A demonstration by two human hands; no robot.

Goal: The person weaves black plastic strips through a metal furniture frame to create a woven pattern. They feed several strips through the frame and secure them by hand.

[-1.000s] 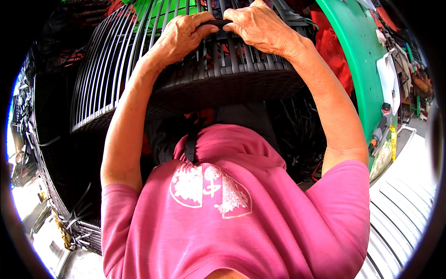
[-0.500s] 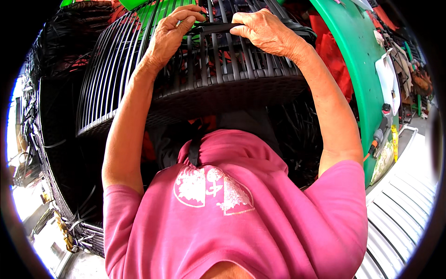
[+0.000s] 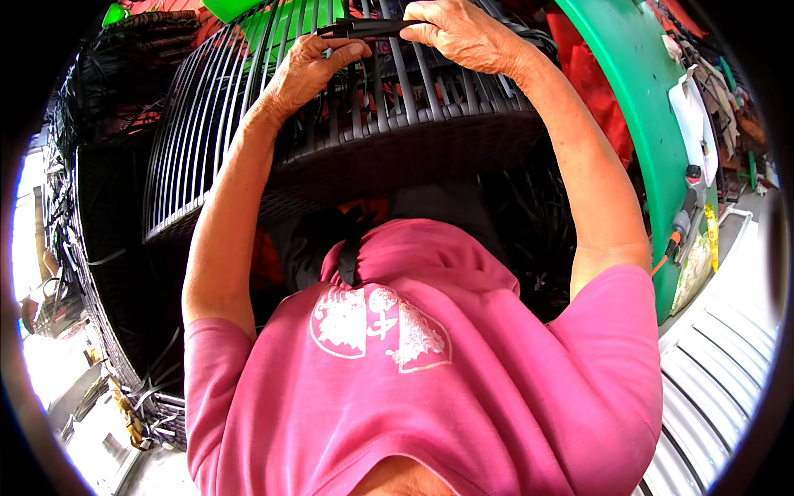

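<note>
Both hands pinch flat black plastic weaving strip (image 3: 364, 29): left hand (image 3: 310, 70) below, right hand (image 3: 459, 33) beside. Keep strip taut, flat across upright ribs of black woven wicker basket frame (image 3: 397, 124).

The right hand (image 3: 463, 33) is running off the top edge, its fingertips out of sight. The black strip (image 3: 364, 28) is vanishing under that grip. The basket (image 3: 248, 124) is hiding behind the pink shirt (image 3: 430, 388) below, its base unseen.
</note>
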